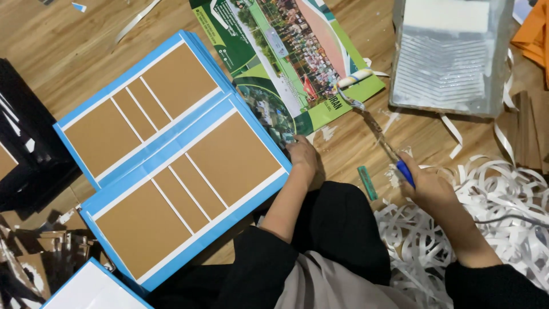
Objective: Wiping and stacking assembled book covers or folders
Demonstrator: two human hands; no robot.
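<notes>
Right hand: my right hand (436, 186) is closed round the blue handle of a small paint roller (353, 79); its thin metal stem runs up and left to the roller head, which lies on the lower right corner of the green printed poster (289, 54).
Left hand: my left hand (302, 155) is fingers down, pressing the poster's lower edge where it meets the near blue sheet; nothing is gripped in it.
Near sheet: blue sheet with brown cardboard panels (191, 191), flat on the wooden floor (74, 51), partly overlapping a second one (140, 106) behind it.
Further out: plastic roller tray (452, 57) at upper right, well apart from the head; pile of white paper strips (497, 200) under my right wrist; small green piece (367, 182) between my hands.
Technique, my judgement: keep the left hand pinning the edge, roll in even strokes, light pressure at corners.
</notes>
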